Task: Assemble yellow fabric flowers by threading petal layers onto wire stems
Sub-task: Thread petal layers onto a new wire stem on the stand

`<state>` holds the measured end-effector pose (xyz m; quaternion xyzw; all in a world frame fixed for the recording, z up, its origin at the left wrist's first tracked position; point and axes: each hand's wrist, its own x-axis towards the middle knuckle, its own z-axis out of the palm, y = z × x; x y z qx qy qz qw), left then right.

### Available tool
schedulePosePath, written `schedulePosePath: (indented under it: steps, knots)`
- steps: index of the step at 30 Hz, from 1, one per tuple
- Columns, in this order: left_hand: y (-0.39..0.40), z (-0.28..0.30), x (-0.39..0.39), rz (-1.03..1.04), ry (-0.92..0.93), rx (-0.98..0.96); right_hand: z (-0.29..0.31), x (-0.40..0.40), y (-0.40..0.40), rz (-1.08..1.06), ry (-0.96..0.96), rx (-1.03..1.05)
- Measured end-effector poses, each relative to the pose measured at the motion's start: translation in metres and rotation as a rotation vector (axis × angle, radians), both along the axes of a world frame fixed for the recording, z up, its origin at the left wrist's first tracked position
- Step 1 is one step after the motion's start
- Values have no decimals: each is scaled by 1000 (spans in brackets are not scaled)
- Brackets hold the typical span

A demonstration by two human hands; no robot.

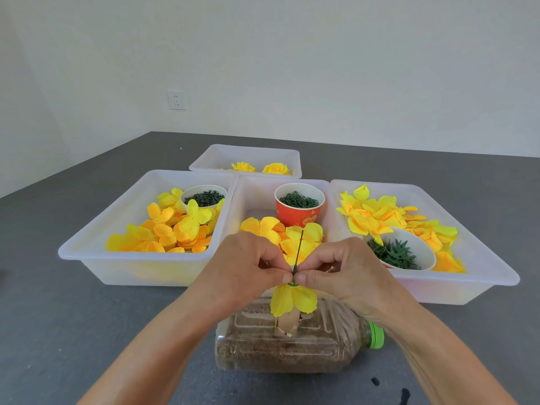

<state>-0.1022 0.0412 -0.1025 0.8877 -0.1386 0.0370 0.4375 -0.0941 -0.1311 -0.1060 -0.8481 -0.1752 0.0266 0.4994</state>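
A thin green wire stem [299, 249] stands upright between my hands. My left hand [250, 267] and my right hand [339, 270] both pinch it just above a small green ring [292, 284]. Yellow petal layers [292, 301] hang on the stem below my fingertips. The stem's lower end is hidden behind the petals, over a plastic bottle [295, 343] that lies on its side, filled with brown grain.
Three white trays, left [96, 252], middle [251, 194] and right [482, 276], hold loose yellow petals. A red cup [298, 214] and a white cup [190, 200] hold green rings; a white bowl [420, 247] holds green calyxes. A far tray [245, 153] holds two finished flowers.
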Motion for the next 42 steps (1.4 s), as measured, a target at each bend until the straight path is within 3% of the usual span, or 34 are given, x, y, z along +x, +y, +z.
schedulePosePath:
  steps: [6, 30, 42]
  knots:
    - [-2, 3, -1, -38, -70, 103, 1, 0, 0, 13, -67, -61]
    - [8, 1, 0, -75, 35, -22, -4, 3, -7, 42, -24, 17]
    - [2, -3, 1, -55, -96, -5, -5, 6, -3, 32, -50, 4]
